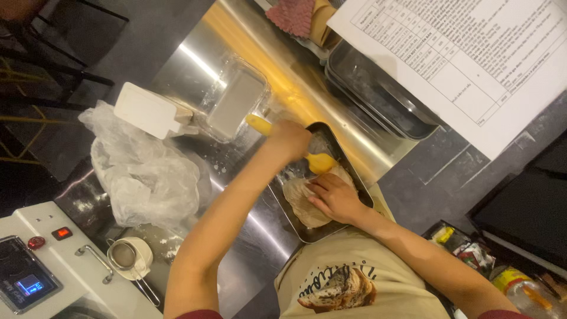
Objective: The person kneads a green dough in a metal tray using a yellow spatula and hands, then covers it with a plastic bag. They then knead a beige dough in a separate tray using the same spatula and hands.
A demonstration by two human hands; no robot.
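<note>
Keep your left hand [289, 139] gripping the yellow spatula [321, 162] low against the dough [304, 204] in the metal tray [277, 198] while your right hand [333, 198] presses it flat, fingers spread.

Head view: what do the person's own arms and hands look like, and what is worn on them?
Both hands, the left hand and the right hand, are bare: no gloves, and no ring or watch shows. The forearms are uncovered. Dark red sleeves show only at the bottom edge, above the elbows.
</note>
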